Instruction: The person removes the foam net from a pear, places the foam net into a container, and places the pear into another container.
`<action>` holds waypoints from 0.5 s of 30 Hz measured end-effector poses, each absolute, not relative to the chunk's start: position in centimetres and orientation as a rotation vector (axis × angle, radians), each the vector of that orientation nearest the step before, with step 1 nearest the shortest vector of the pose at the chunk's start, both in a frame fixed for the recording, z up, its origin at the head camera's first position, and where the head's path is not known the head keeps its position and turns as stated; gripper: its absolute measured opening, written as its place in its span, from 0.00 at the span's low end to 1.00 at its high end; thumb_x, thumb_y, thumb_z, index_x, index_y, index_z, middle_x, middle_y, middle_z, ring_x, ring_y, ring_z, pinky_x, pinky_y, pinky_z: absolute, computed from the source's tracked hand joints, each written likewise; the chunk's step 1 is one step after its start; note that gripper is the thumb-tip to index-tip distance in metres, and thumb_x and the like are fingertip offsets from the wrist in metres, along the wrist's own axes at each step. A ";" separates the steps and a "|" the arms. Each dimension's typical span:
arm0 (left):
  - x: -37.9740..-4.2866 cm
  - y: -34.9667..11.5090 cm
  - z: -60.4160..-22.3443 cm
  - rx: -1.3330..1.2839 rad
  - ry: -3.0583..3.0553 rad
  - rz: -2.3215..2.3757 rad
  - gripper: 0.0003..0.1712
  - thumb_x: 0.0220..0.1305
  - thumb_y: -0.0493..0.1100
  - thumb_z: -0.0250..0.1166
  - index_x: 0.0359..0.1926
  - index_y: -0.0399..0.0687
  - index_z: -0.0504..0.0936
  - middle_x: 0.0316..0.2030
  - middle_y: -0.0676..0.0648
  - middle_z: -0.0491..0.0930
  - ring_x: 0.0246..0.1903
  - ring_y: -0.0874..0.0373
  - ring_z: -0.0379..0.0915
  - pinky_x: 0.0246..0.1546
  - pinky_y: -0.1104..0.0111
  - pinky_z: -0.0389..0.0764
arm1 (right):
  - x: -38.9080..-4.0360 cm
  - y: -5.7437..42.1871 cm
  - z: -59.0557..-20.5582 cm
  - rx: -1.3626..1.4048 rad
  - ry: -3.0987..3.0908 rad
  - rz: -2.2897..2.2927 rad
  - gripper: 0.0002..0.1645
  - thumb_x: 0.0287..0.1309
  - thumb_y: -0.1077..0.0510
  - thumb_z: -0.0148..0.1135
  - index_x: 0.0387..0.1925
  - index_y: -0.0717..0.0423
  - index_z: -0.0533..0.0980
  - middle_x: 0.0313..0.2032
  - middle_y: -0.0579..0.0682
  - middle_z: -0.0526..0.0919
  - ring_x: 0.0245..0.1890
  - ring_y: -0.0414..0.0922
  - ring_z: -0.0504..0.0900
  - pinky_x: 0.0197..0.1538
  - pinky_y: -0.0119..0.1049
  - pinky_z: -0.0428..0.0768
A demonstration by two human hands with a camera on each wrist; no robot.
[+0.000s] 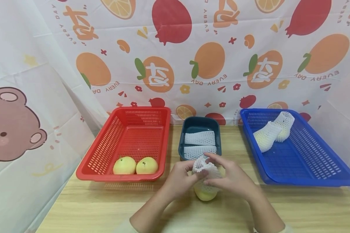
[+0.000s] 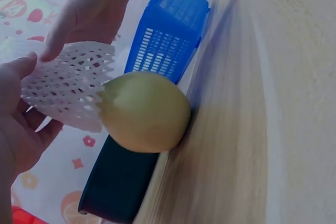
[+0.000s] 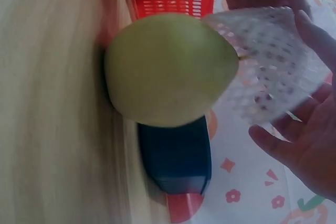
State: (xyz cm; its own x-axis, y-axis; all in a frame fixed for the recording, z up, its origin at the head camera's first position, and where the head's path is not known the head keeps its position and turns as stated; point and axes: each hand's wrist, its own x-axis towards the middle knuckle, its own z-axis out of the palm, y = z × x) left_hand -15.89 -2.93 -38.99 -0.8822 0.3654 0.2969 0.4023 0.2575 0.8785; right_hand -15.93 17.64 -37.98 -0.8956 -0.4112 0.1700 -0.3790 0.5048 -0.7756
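A yellow-green pear (image 1: 204,195) stands on the table in front of me, its lower part bare. Over its top sits a white foam net sleeve (image 1: 203,168), held by both hands. My left hand (image 1: 179,178) grips the net from the left, thumb across its front. From the right, my right hand (image 1: 232,177) holds the same net between thumb and fingers. In the right wrist view the stem end of the pear (image 3: 170,72) points into the spread mouth of the net (image 3: 275,64). Much of the pear's upper part is covered by net and fingers in the head view.
At left, a red basket (image 1: 160,155) holds two bare pears (image 1: 124,165). Behind the hands, a dark teal tray (image 1: 200,122) carries flat foam nets (image 1: 199,138). To the right, a blue basket (image 1: 294,168) contains two netted pears (image 1: 266,137). A printed curtain (image 1: 178,74) hangs behind.
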 end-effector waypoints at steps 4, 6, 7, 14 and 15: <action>-15.6 -2.5 -39.1 -0.745 -2.360 -1.896 0.13 0.62 0.46 0.70 0.45 0.46 0.87 0.40 0.49 0.88 0.41 0.62 0.82 0.44 0.68 0.83 | -15.7 17.0 -38.3 -0.754 2.683 -1.397 0.44 0.48 0.42 0.76 0.68 0.37 0.69 0.59 0.46 0.80 0.58 0.47 0.79 0.58 0.49 0.79; -15.5 -2.2 -39.2 -0.739 -2.320 -1.955 0.13 0.61 0.45 0.70 0.45 0.46 0.87 0.40 0.49 0.87 0.42 0.62 0.82 0.45 0.68 0.83 | -15.7 16.6 -38.5 -0.792 2.711 -1.403 0.41 0.49 0.47 0.77 0.65 0.44 0.72 0.59 0.47 0.81 0.57 0.47 0.81 0.61 0.47 0.77; -15.4 -2.1 -39.2 -0.728 -2.309 -1.974 0.13 0.61 0.45 0.70 0.45 0.46 0.86 0.41 0.49 0.87 0.42 0.62 0.82 0.45 0.68 0.83 | -15.7 16.5 -38.5 -0.798 2.728 -1.408 0.39 0.48 0.50 0.77 0.64 0.47 0.74 0.57 0.48 0.82 0.57 0.48 0.81 0.62 0.48 0.76; -15.1 -2.0 -39.0 -0.643 -2.209 -2.041 0.15 0.59 0.41 0.72 0.47 0.43 0.86 0.42 0.46 0.87 0.42 0.62 0.82 0.42 0.69 0.84 | -15.6 15.8 -38.5 -0.796 2.887 -1.403 0.31 0.46 0.62 0.78 0.55 0.60 0.80 0.51 0.53 0.86 0.58 0.56 0.80 0.67 0.54 0.65; -15.1 -2.0 -39.0 -0.655 -2.189 -2.042 0.16 0.59 0.41 0.71 0.48 0.42 0.86 0.42 0.45 0.87 0.42 0.62 0.81 0.42 0.68 0.84 | -15.6 15.7 -38.5 -0.806 2.897 -1.410 0.30 0.45 0.63 0.77 0.54 0.60 0.80 0.50 0.54 0.86 0.56 0.55 0.81 0.68 0.54 0.65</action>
